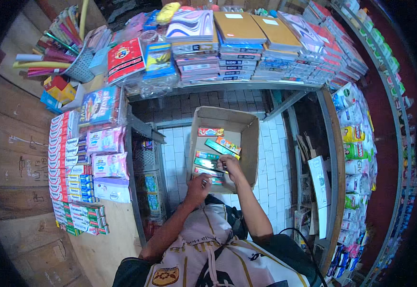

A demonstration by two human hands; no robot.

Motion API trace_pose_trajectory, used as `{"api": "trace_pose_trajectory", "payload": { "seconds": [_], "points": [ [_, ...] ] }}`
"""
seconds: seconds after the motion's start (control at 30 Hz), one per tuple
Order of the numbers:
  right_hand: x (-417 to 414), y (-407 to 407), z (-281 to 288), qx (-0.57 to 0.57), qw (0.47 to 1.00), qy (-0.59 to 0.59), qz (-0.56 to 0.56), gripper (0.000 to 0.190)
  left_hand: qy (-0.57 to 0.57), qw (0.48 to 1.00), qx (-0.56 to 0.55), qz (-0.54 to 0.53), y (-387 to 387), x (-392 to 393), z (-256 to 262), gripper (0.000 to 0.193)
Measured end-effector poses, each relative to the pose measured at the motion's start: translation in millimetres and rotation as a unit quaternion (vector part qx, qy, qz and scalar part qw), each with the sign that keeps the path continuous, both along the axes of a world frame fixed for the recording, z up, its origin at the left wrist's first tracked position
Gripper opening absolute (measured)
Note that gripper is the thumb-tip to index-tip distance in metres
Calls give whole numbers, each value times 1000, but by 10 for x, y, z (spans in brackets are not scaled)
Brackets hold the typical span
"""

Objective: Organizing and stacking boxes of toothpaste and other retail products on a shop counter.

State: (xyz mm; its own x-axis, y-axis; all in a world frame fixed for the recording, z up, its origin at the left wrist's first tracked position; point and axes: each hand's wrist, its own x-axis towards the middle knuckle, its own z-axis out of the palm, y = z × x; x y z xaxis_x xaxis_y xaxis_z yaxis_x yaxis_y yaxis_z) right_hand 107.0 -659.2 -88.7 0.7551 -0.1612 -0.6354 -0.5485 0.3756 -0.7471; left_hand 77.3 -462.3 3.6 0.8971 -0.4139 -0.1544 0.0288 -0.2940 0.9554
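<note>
An open cardboard box (pixel 249 136) stands in front of my body and holds several small toothpaste-type cartons. Over its near left part is my left hand (pixel 198 188), fingers bent at the end of a white and green carton (pixel 208 172); whether it grips the carton is unclear. My right hand (pixel 231 165) reaches in from the right, its fingertips at the right end of a shiny green carton (pixel 204 163); its hold cannot be made out. Farther up in the box lie a red carton (pixel 211 132), an orange carton (pixel 228 145) and a slanted green carton (pixel 222 149).
Stacked toothpaste cartons (pixel 59 158) and wipes packs (pixel 110 165) line the wooden counter (pixel 104 244) at left. Piles of notebooks (pixel 239 28) cover the far shelf. A metal-framed rack with a wooden edge (pixel 334 179) and packaged goods (pixel 353 165) runs along the right.
</note>
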Motion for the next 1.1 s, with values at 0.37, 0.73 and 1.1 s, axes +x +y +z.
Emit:
{"api": "trace_pose_trajectory", "payload": {
  "seconds": [0.37,0.73,1.1],
  "points": [
    [79,85,-1631,-426,884,0,191,20,44,994,103,5,-257,-271,-379,18],
    [130,151,-1784,-496,708,-49,500,48,158,982,80,62,-188,-242,-468,23],
    [395,-301,-743,-252,853,1,456,53,201,975,55,78,-160,108,-599,34]
  ]
}}
